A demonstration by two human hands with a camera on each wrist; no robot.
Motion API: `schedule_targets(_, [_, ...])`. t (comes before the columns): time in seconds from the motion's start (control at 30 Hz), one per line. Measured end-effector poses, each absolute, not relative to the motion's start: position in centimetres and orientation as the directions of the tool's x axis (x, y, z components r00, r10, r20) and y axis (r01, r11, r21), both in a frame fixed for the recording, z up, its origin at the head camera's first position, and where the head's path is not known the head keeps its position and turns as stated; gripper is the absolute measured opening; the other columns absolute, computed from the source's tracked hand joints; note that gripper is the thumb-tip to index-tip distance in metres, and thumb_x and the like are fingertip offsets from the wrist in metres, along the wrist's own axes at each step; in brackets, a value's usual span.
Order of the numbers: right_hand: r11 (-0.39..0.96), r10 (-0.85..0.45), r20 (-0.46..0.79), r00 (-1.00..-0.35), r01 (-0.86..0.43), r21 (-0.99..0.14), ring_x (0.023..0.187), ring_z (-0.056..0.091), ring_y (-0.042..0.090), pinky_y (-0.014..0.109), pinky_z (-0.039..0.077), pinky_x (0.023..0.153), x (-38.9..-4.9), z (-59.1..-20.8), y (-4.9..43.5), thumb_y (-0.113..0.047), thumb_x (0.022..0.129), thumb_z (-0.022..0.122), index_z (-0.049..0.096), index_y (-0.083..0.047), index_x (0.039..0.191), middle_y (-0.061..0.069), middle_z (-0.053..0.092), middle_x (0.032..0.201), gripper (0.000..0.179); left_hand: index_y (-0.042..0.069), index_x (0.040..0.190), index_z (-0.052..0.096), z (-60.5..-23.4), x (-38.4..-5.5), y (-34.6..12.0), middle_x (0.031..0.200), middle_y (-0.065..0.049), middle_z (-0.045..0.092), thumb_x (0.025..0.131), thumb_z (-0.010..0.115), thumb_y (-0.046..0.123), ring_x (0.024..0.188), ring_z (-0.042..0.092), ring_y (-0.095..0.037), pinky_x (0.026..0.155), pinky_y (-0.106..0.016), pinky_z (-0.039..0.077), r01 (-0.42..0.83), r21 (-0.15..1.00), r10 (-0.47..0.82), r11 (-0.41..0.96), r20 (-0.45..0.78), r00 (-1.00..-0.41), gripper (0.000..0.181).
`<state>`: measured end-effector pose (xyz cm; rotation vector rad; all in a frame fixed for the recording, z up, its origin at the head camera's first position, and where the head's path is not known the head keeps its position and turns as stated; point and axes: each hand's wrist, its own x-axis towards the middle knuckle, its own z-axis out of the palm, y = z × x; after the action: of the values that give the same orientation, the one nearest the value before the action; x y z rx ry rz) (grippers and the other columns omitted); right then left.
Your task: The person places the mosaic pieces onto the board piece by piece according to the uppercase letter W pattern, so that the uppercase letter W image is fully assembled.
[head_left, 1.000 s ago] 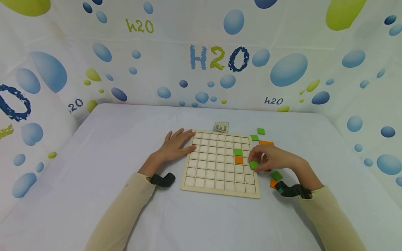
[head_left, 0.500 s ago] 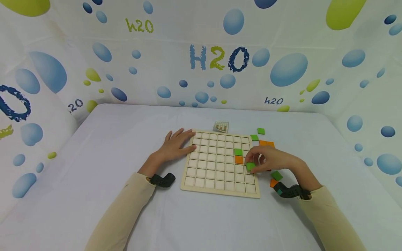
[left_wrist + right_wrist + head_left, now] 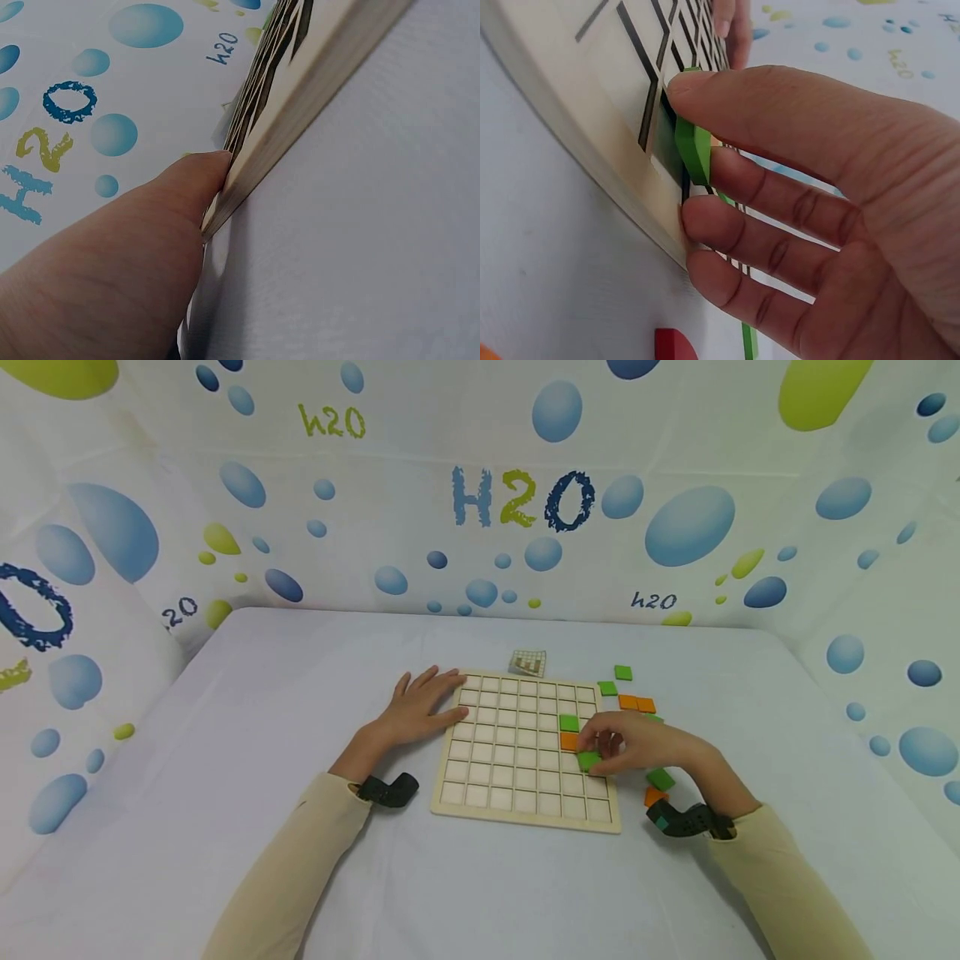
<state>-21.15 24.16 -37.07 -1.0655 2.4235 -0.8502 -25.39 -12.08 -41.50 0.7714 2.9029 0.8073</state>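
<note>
A pale wooden grid board (image 3: 506,770) lies on the white table. My right hand (image 3: 637,742) pinches a green square tile (image 3: 588,762) between thumb and fingers, over the board's right side. The right wrist view shows that green tile (image 3: 694,148) tilted at the grid. Just beyond it, a green tile (image 3: 569,722) and an orange tile (image 3: 567,741) sit in neighbouring cells, the orange one partly covered by my fingers. My left hand (image 3: 420,706) rests with spread fingers on the board's left edge; its thumb (image 3: 199,176) touches the rim in the left wrist view.
Loose green tiles (image 3: 623,672) and orange tiles (image 3: 637,702) lie right of the board, some hidden behind my right hand. A red piece (image 3: 673,345) shows in the right wrist view. A small card with a grid pattern (image 3: 528,663) lies behind the board.
My right hand has moved left from the board's right edge, carrying the green tile over the grid, close below the orange tile. The left hand has stayed in place.
</note>
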Motion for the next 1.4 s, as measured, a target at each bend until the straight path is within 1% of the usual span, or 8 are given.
schedule_targets(0.4, [0.549,-0.742,-0.071,-0.667,-0.543,-0.635,0.075,0.055,0.012,0.023,0.05,0.067,-20.9,-37.0,23.5,-0.018,0.085,0.078,0.066,-0.005,0.106,0.003,0.063,0.095,0.028,0.013,0.152,0.036,-41.5,-25.5,-12.0,0.16,-0.008,0.027,0.098,0.053,0.044,0.15,0.009,-0.033,0.116,-0.058,-0.005,0.443,0.492,0.467,0.75,0.081,-0.881,0.064])
schedule_targets(0.8, [0.554,-0.732,-0.059,-0.679,-0.542,-0.632,0.076,0.055,0.012,0.022,0.049,0.067,-21.0,-37.6,23.0,-0.019,0.084,0.078,0.067,-0.009,0.106,-0.001,0.062,0.096,0.026,0.013,0.151,0.036,-41.5,-25.5,-12.0,0.16,-0.008,0.028,0.098,0.055,0.043,0.149,0.011,-0.034,0.116,-0.059,-0.004,0.444,0.489,0.461,0.751,0.093,-0.883,0.064])
schedule_targets(0.93, [0.552,-0.731,-0.048,-0.68,-0.55,-0.627,0.073,0.053,0.011,0.022,0.047,0.065,-21.1,-38.0,22.8,-0.022,0.085,0.078,0.068,-0.011,0.107,-0.001,0.061,0.094,0.027,0.012,0.151,0.038,-41.4,-25.3,-11.9,0.159,-0.009,0.03,0.097,0.056,0.042,0.149,0.011,-0.034,0.116,-0.059,-0.004,0.442,0.494,0.455,0.749,0.1,-0.885,0.064])
schedule_targets(1.17, [0.557,-0.722,-0.052,-0.69,-0.535,-0.636,0.077,0.053,0.013,0.023,0.046,0.066,-21.0,-38.0,22.6,-0.027,0.085,0.077,0.068,-0.012,0.109,-0.001,0.061,0.095,0.03,0.013,0.151,0.038,-41.5,-25.3,-11.9,0.159,-0.008,0.029,0.098,0.054,0.042,0.15,0.011,-0.033,0.116,-0.058,-0.004,0.436,0.491,0.452,0.755,0.092,-0.887,0.063])
schedule_targets(1.4, [0.554,-0.725,-0.051,-0.686,-0.538,-0.635,0.076,0.053,0.011,0.023,0.047,0.066,-20.9,-37.9,22.6,-0.024,0.088,0.075,0.068,-0.011,0.108,0.0,0.061,0.094,0.025,0.013,0.151,0.037,-41.4,-25.2,-11.9,0.159,-0.008,0.029,0.098,0.054,0.043,0.15,0.01,-0.032,0.116,-0.057,-0.004,0.43,0.494,0.452,0.756,0.083,-0.888,0.063])
